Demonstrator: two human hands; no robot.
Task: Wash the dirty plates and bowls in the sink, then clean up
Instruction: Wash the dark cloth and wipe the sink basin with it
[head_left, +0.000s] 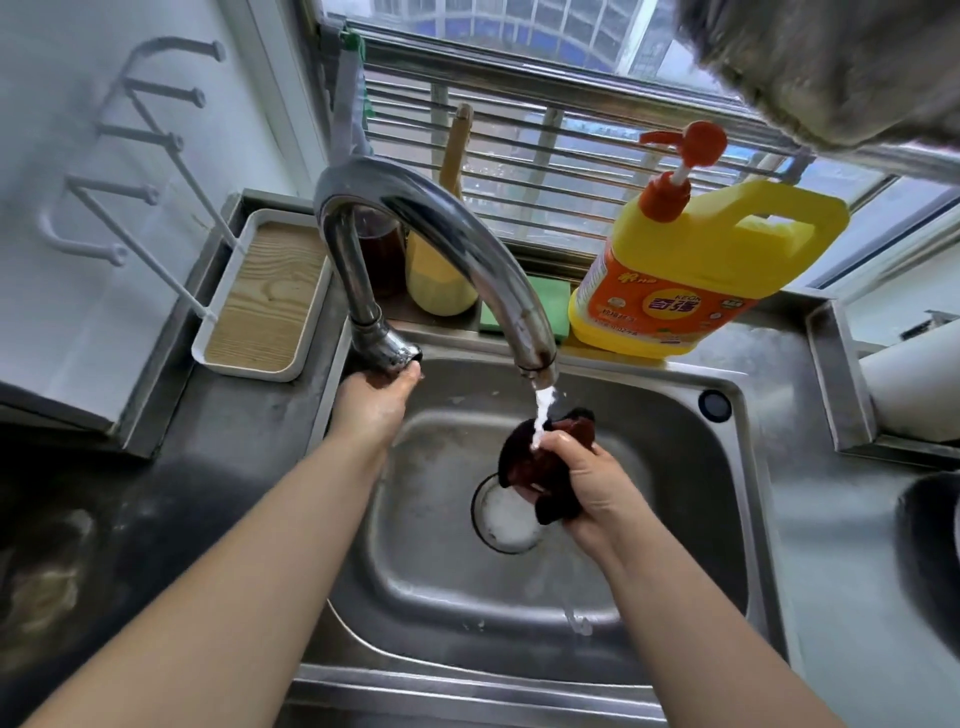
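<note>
Two hands were busy at the sink (717, 519). The right hand (587, 483) squeezed a dark cloth (524, 462) under the running tap (537, 364), above the drain (506, 519). The left hand (376, 397) rested on the tap handle (387, 351), fingers curled under it. No plates or bowls showed in the basin. A hard turn of the handle could probably splash water onto the counter (852, 571).

Home kitchen, sink area by a window. Stainless sink (545, 597) w/ chrome gooseneck faucet (415, 228) running. Far right: big yellow dish-soap pump jug (691, 270); green sponge (545, 306) beside it. Far left: white tray w/ wood-grain base (265, 296), white wall hook rack (130, 156). Barred window (519, 130) behind, buildings outside.
</note>
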